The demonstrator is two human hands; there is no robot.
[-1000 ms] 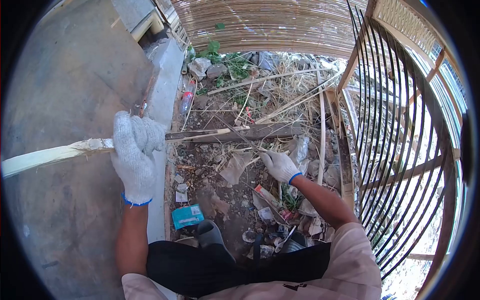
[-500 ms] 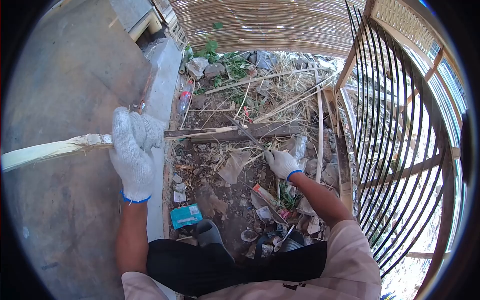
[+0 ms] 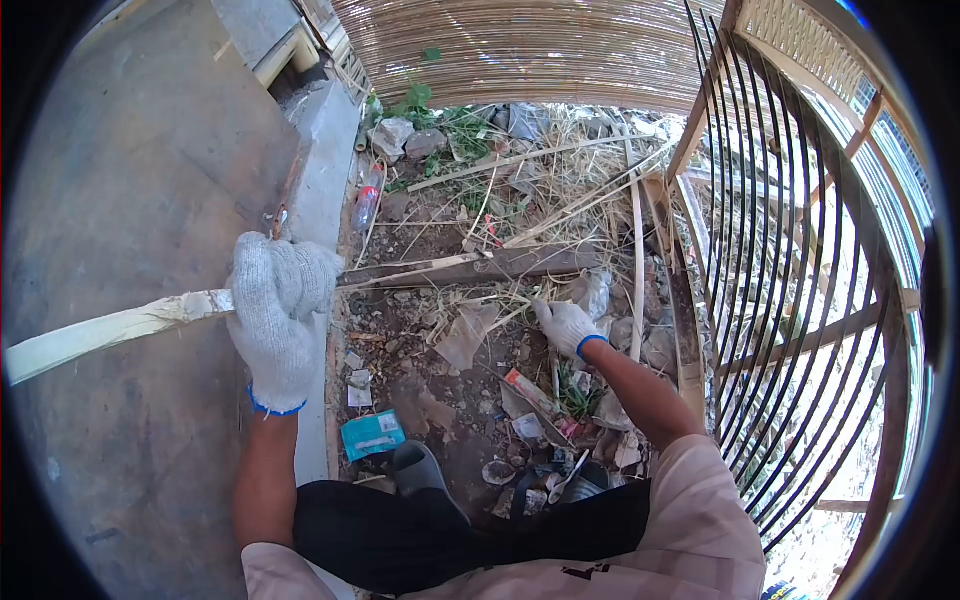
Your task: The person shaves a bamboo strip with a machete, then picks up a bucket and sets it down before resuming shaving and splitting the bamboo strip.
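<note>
My left hand, in a white knit glove with a blue cuff, is closed around a long bamboo strip. The strip's pale, broad part reaches left over the grey slab, while its thinner, split end points right above the dirt. My gloved right hand is closed, low over the littered ground and right of that thin end. A knife shows in its grip in the earlier view; at this moment its blade is too blurred or edge-on to make out.
A dark wooden beam lies across the ground ahead. Dark curved rods stand at the right, and a slatted bamboo screen is at the back. A concrete ledge, plastic bottle and teal packet are nearby.
My left hand has shifted slightly down and right, and the bamboo strip's left end has dipped. My right hand stays nearly in place; the knife blade that was visible is now hard to see.
</note>
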